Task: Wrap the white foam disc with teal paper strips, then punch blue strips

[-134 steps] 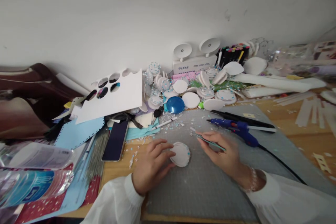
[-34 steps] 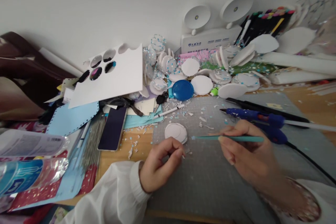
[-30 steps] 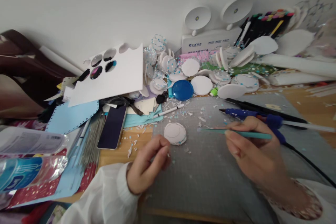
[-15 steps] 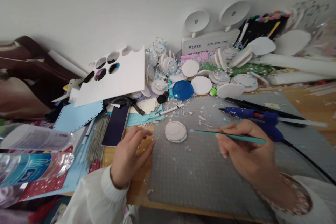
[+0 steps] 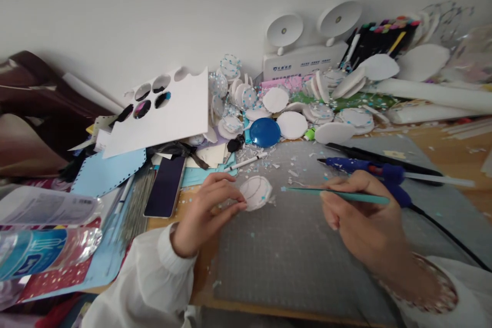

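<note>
My left hand grips the left edge of a white disc between thumb and fingers. The disc is tilted over the grey cutting mat; a thin line crosses its face and small blue bits sit near its right rim. My right hand holds green tweezers like a pen, their points toward the disc and a little apart from it. At the tips is a tiny light-blue piece, its exact shape too small to tell.
A blue glue gun lies behind my right hand. A blue round lid and several white discs crowd the back. To the left are a phone, a white board with round holes and a plastic bottle.
My left hand has moved right and taken hold of the white disc, which was lying flat on the mat and is now tilted. My right hand with the tweezers has barely moved.
</note>
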### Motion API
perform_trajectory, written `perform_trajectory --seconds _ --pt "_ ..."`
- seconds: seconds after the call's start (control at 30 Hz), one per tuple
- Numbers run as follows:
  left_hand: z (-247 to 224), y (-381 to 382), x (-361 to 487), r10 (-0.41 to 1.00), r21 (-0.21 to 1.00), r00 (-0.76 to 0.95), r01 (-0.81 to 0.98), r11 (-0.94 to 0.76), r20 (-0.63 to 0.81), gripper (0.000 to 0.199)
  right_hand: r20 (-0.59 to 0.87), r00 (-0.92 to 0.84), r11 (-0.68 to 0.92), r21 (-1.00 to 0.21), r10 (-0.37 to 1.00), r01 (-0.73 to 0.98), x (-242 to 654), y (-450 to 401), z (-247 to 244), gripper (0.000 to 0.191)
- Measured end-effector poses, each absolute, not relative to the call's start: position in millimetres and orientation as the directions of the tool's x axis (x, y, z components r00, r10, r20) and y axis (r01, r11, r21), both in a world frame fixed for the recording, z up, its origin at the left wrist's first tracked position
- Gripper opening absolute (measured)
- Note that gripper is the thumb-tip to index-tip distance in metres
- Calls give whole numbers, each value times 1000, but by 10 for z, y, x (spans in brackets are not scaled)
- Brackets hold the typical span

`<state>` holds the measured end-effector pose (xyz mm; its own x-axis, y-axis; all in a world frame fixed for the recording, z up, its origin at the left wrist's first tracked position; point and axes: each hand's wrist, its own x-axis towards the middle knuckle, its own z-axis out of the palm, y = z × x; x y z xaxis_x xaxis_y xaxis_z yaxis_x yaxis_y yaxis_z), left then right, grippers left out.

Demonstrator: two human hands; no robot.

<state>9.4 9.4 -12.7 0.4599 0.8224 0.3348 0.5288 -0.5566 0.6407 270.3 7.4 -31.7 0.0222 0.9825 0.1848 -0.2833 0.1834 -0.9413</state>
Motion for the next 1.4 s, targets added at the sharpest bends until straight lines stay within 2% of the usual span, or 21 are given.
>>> perform_trajectory --seconds 0.07,0.17,0.37,0.6,0.7,0.9,1.07,1.2,1.33,1.4 --pt "-30 51 87 844 721 425 466 -513 326 3 131 5 125 -931 991 -343 2704 89 -268 11" --pt "95 5 89 840 778 436 383 -498 323 3 65 -36 45 -910 997 -412 2705 106 -228 12" --pt "162 44 52 759 771 558 301 -562 335 18 -22 -34 -35 -900 999 -435 2693 131 -265 13" --pt "-62 279 -17 651 613 713 399 -682 261 15 14 -48 -6 -916 999 -402 2677 118 -269 12" --pt "-139 348 -34 626 550 745 430 -716 231 25 27 -55 4 -921 998 -390 2675 118 -269 10" --pt "-127 360 -141 642 522 748 486 -701 166 46 64 -59 38 -928 996 -370 2671 138 -257 10" --pt "-147 219 -40 802 354 533 720 -597 268 23 77 -54 54 -936 996 -347 2664 141 -240 12" --pt "-282 80 190 823 261 456 795 -548 340 34 84 -48 64 -945 995 -322 2657 144 -236 14" --pt "-359 57 280 817 250 469 791 -558 337 13 92 -45 73 -946 995 -317 2655 146 -238 14" --pt "-332 90 243 786 309 517 727 -613 340 14 87 -43 69 -947 995 -315 2655 145 -238 14"
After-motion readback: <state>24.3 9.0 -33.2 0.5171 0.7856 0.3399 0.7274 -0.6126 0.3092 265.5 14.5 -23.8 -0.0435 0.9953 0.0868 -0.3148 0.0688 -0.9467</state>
